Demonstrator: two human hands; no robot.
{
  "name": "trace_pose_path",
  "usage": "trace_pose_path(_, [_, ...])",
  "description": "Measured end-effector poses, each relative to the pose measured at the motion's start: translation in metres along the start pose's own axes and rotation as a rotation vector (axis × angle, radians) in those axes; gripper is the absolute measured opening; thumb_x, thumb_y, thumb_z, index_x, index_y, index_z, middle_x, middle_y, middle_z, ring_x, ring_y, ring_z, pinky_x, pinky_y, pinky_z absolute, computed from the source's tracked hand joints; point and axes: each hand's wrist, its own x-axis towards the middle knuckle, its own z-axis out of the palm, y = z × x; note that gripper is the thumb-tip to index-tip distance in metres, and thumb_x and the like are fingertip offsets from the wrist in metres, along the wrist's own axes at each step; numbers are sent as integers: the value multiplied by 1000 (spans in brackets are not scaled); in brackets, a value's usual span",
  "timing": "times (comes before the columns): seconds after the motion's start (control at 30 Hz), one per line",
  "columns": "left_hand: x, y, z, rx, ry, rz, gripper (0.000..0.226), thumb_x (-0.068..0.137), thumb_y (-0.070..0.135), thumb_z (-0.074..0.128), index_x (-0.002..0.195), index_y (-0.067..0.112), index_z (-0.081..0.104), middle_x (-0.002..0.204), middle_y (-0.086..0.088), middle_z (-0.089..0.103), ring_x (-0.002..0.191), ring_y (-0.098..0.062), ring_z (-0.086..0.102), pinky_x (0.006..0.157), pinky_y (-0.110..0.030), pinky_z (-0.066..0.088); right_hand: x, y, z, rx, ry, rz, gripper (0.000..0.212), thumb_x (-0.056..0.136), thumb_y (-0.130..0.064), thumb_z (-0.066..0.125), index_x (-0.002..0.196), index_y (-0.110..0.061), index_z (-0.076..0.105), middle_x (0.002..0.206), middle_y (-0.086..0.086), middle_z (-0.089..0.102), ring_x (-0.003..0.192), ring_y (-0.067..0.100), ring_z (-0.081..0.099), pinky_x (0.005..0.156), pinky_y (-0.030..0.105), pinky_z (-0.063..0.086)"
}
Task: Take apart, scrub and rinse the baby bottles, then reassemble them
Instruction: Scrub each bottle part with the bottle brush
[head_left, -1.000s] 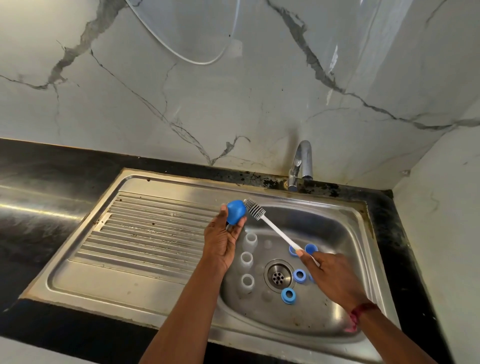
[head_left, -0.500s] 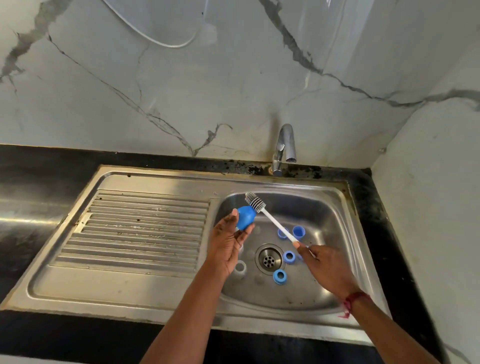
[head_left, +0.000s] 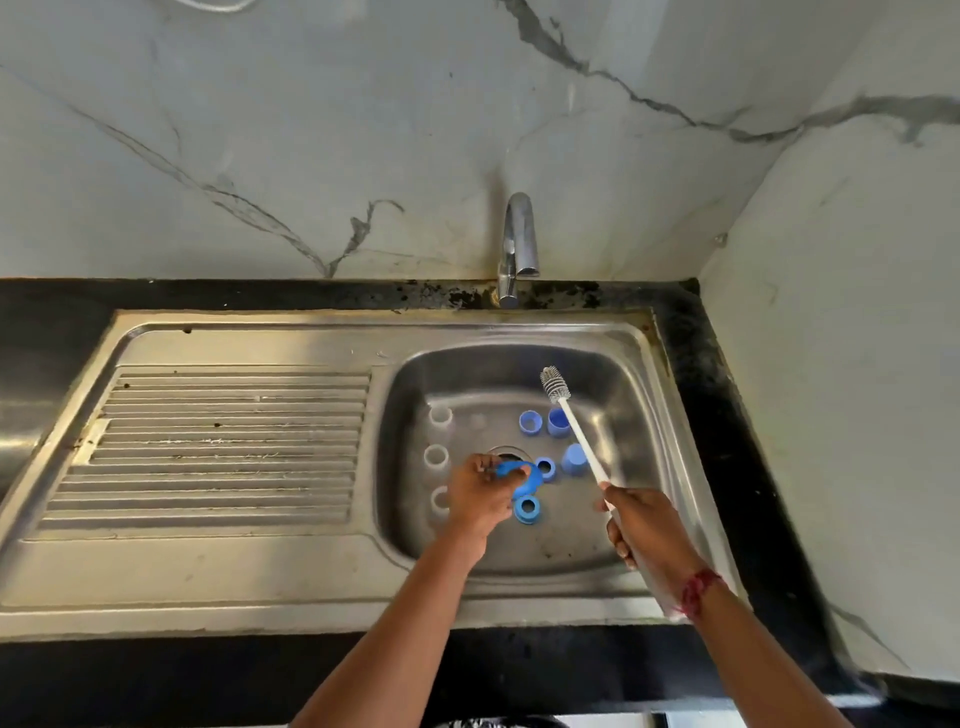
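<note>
My left hand (head_left: 480, 496) grips a blue bottle cap (head_left: 514, 475) low over the drain of the sink basin (head_left: 639, 457). My right hand (head_left: 641, 525) holds the white handle of a bottle brush (head_left: 571, 421), whose bristle head points up toward the back of the basin. Three clear bottles (head_left: 436, 457) stand open-mouthed in a column at the basin's left. Several blue rings and caps (head_left: 558, 422) lie around the drain, one ring (head_left: 527, 508) just below my left hand.
A chrome tap (head_left: 517, 244) stands behind the basin, no water running. The ribbed steel drainboard (head_left: 218, 441) lies to the left. Black counter (head_left: 727, 441) borders the sink, and marble walls close in behind and at right.
My left hand has dropped with the blue cap from beside the brush head down to the drain. The brush has swung right, away from the cap. The camera tilted down.
</note>
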Motion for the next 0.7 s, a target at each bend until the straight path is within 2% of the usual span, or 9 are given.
trace_pose_path(0.07, [6, -9, 11, 138, 48, 25, 33, 68, 28, 90, 71, 20, 58, 67, 2, 64, 60, -15, 58, 56, -33, 51, 3, 0, -1, 13, 2, 6, 30, 98, -28, 53, 93, -2, 68, 55, 6, 52, 43, 15, 42, 41, 21, 31])
trace_pose_path(0.13, [8, -15, 21, 268, 53, 37, 43, 54, 44, 90, 63, 20, 55, 65, 2, 62, 63, -17, 58, 67, -40, 54, 5, -2, -3, 12, 9, -5, 27, 98, -25, 53, 92, -3, 68, 56, 7, 53, 44, 16, 44, 41, 23, 34])
trace_pose_path(0.27, [16, -24, 39, 239, 41, -59, 58, 57, 32, 96, 60, 23, 38, 61, 5, 48, 62, -17, 46, 60, -32, 44, 15, -7, -6, 58, -15, -13, 26, 98, -25, 53, 92, -4, 68, 58, 8, 54, 46, 19, 45, 43, 26, 38])
trace_pose_path(0.33, [22, -30, 47, 258, 42, -113, 59, 56, 34, 95, 62, 22, 38, 64, 2, 52, 61, -18, 50, 60, -38, 51, 23, -8, -7, 86, -20, -17, 26, 98, -25, 53, 92, -4, 68, 56, 8, 53, 44, 19, 44, 43, 26, 37])
trace_pose_path(0.4, [29, -40, 56, 316, 34, -140, 55, 57, 35, 94, 64, 20, 42, 65, 0, 55, 61, -18, 54, 68, -44, 58, 33, -8, -9, 96, -24, -16, 27, 98, -27, 54, 92, -4, 68, 55, 7, 54, 43, 18, 44, 44, 26, 38])
trace_pose_path(0.43, [33, -44, 61, 339, 33, -154, 51, 59, 34, 93, 66, 18, 45, 66, -1, 57, 61, -18, 56, 70, -44, 59, 38, -7, -10, 96, -24, -17, 26, 98, -27, 54, 92, -5, 68, 56, 7, 54, 43, 18, 45, 44, 26, 38])
trace_pose_path(0.53, [42, -56, 73, 387, 20, -168, 45, 65, 34, 90, 76, 15, 51, 75, -3, 57, 66, -19, 57, 62, -37, 54, 48, -5, -15, 110, -14, -22, 25, 97, -28, 55, 93, -7, 69, 56, 6, 55, 47, 18, 46, 46, 28, 39])
trace_pose_path(0.63, [50, -64, 88, 364, 28, -217, 49, 72, 33, 86, 104, 14, 54, 103, -7, 60, 92, -25, 67, 78, -40, 60, 55, -4, -19, 127, -12, -20, 24, 95, -26, 56, 94, -5, 69, 57, 6, 54, 48, 18, 46, 46, 28, 38])
trace_pose_path(0.7, [50, -64, 97, 370, 20, -246, 43, 82, 30, 78, 111, 9, 56, 104, -9, 61, 91, -26, 67, 80, -40, 61, 58, -4, -22, 113, -12, -24, 24, 96, -27, 55, 92, -7, 69, 57, 7, 55, 48, 17, 47, 45, 27, 39])
